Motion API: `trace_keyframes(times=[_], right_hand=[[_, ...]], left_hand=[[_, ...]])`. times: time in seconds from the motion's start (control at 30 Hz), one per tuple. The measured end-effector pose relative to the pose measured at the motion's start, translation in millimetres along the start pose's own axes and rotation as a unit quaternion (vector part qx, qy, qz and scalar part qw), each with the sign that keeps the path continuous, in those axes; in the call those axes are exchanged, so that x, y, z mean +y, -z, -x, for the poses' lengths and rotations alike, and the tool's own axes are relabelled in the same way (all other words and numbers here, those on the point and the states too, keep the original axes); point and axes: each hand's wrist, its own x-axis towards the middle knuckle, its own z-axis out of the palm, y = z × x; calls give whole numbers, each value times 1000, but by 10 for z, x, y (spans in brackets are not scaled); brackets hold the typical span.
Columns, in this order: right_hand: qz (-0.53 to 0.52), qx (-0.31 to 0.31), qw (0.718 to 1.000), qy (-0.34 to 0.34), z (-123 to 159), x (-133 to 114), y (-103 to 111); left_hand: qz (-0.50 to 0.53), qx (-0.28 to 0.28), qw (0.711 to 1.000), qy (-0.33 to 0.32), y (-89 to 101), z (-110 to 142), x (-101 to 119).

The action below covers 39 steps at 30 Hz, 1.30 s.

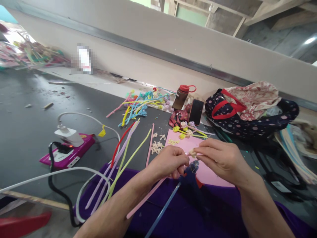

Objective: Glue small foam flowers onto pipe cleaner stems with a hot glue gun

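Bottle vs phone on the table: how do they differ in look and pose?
- Shape: the bottle is rounded, the phone a thin slab.
- Look: the bottle has a brownish body and red lid with a loop; the phone shows a dark, blank screen.
- Pose: the bottle stands on its base, while the phone is tilted, screen toward the camera.
Shared: both sit left of the spotted bag.

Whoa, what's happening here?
A person's left hand holds a long pink fuzzy stem, and the right hand pinches a little cream piece at its tip. A blue glue gun is just below. Small fuzzy flowers lie at the far edge of a pink sheet, with loose cream bits beside it.
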Motion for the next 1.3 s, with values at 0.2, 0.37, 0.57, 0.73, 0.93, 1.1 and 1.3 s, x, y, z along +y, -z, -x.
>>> trace_keyframes(times=[0.2, 0.37, 0.57, 0.73, 0.93, 1.1, 1.3], right_hand=[[-30, 81, 995, -56, 31, 36, 100], [-48, 79, 994, -57, 21, 33, 84], [-55, 62, 996, -44, -14, -5, 11], [-57, 57, 996, -38, -36, -29, -31], [-67, 47, 996, -40, -49, -35, -50], [-69, 44, 996, -37, -48, -37, -57], [-60, 29, 997, -36, -56, -41, -62]], left_hand=[[75, -12, 997, -30, 21, 28, 35], [117, -53, 991, -30, 50, 45, 47], [106, -52, 993, -29, 40, 40, 52], [75, -24, 996, -35, 7, 40, 39], [63, -4, 997, -50, -15, 22, -3], [52, 3, 997, -49, -19, 26, 4], [32, 16, 999, -34, -28, 38, 27]])
